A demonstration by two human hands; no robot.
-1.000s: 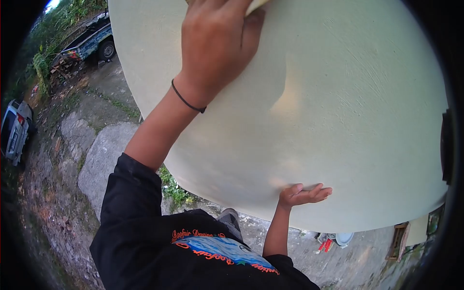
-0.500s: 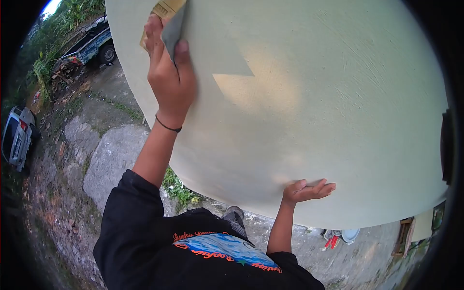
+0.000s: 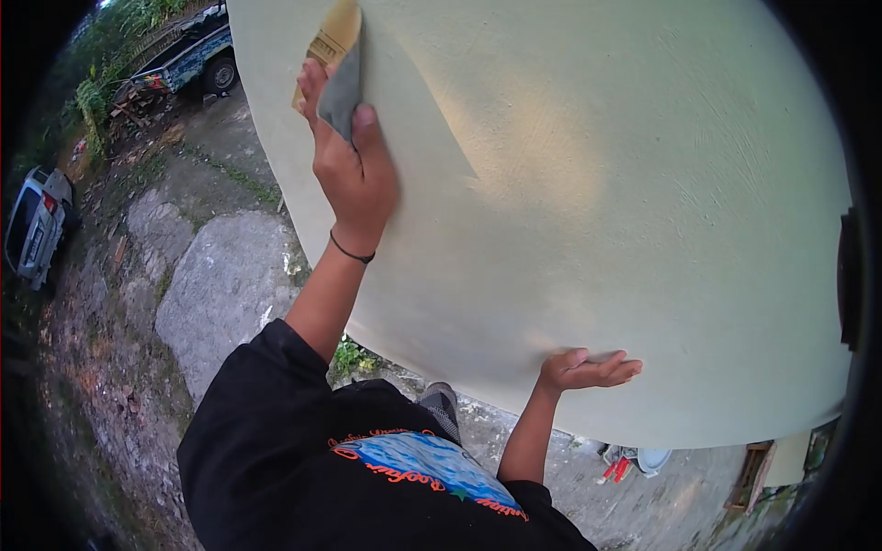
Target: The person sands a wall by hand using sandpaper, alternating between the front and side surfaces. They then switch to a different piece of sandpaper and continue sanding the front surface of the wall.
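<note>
My left hand point(image 3: 354, 174) is raised against a pale green wall surface point(image 3: 717, 275). Its fingers and thumb grip a bent sheet of sandpaper point(image 3: 342, 96), grey on one side and tan with print on the other. Lower down, my right hand point(image 3: 593, 370) lies against the same surface, fingers stretched to the right, holding nothing. Fine scratches and small bumps mark the surface, and a patch of warm light falls across its middle.
Beyond the wall's left edge are a blue pickup truck point(image 3: 188, 60), a silver car point(image 3: 39, 225) and a concrete slab point(image 3: 225, 294) on rough ground. Red-handled items point(image 3: 617, 469) and a pale basin point(image 3: 653, 461) sit below the wall.
My left hand and the sandpaper have shifted right and slightly lower in the picture, while the view has also turned somewhat. My right hand stays at nearly the same spot on the wall.
</note>
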